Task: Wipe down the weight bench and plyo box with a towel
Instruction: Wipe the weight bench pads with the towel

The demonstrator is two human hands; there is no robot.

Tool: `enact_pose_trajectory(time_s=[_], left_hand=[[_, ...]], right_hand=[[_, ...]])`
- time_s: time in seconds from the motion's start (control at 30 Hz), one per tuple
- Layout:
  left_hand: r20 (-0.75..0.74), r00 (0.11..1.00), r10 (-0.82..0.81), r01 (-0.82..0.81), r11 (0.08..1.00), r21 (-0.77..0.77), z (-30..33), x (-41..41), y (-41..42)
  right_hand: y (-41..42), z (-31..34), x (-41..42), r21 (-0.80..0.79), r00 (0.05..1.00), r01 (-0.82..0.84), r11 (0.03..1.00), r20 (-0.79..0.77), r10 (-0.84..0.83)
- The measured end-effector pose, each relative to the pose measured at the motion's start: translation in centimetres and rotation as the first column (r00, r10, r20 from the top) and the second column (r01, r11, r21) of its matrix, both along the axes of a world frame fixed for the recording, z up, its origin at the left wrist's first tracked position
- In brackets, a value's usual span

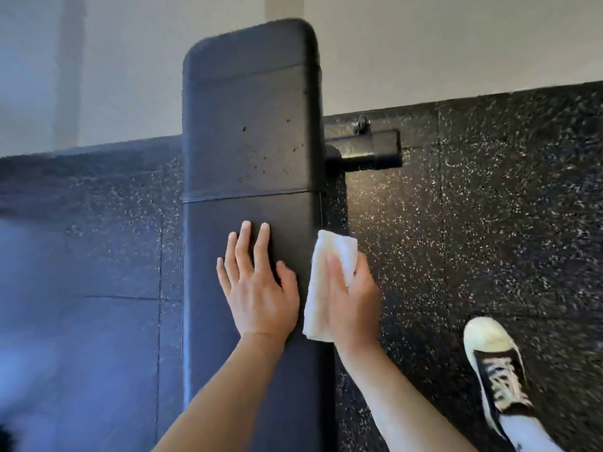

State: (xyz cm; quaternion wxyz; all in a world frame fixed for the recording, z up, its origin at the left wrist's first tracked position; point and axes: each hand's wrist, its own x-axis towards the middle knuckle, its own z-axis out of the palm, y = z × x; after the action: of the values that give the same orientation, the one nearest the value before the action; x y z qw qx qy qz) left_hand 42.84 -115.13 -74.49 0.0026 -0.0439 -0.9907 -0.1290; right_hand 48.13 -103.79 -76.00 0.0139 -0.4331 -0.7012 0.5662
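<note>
The left hand (257, 285) lies flat with fingers spread on the long black padded weight bench (251, 151). The right hand (350, 298) presses a folded white towel (329, 252) against the bench's right edge, fingers curled over the cloth. The bench's black metal foot (365, 151) rests on speckled black rubber floor (473, 207), and a black-and-white laced sneaker (496, 363) stands to the right.

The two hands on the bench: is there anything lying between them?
No object. In the head view, only a bare strip of black bench pad separates the flat left hand from the white towel under the right hand.

Your arms are bare to the elbow, no sleeves, watch or rings visible. You've got a black canvas sneaker (496, 370) on, cream rubber toe cap, white laces. White sock (525, 432) above it.
</note>
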Motion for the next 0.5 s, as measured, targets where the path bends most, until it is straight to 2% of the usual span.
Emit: enact_pose_trajectory(time_s=[0.33, 0.5], left_hand=[[0.012, 1.000, 0.005, -0.005, 1.000, -0.020, -0.6, -0.1, 0.1], [0.013, 1.000, -0.001, 0.002, 1.000, -0.028, -0.7, -0.3, -0.1]], right_hand=[[3.4, -0.9, -9.5, -0.082, 0.998, 0.034, 0.996, -0.051, -0.038], [1.7, -1.0, -6.3, -0.079, 0.993, 0.016, 0.997, -0.119, -0.025]])
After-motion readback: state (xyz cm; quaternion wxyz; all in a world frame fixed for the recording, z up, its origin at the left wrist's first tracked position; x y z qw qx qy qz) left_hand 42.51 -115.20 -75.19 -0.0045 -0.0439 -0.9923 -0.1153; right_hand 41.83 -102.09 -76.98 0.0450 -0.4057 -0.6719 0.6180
